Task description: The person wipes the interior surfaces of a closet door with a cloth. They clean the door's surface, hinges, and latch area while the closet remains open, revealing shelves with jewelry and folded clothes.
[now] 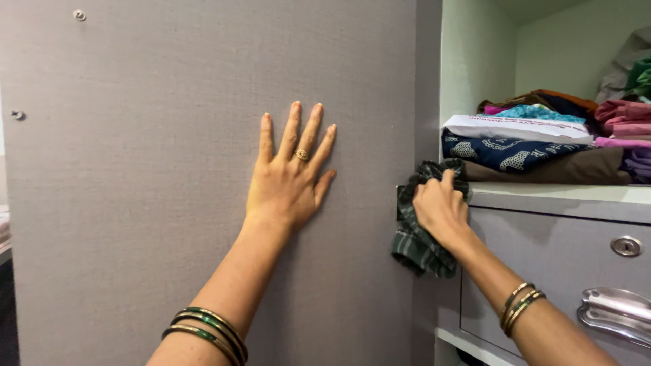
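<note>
Fingers of the left hand (288, 179) spread flat on the grey wardrobe door (169, 169); the right hand (441, 207) grips a dark checked cloth (415, 245) against the shelf edge (556, 194).

two hands (288, 179), one checked cloth (415, 237), one drawer (556, 261)

Home bedroom: wardrobe door (169, 169), folded clothes (536, 146), drawer (556, 251).
</note>
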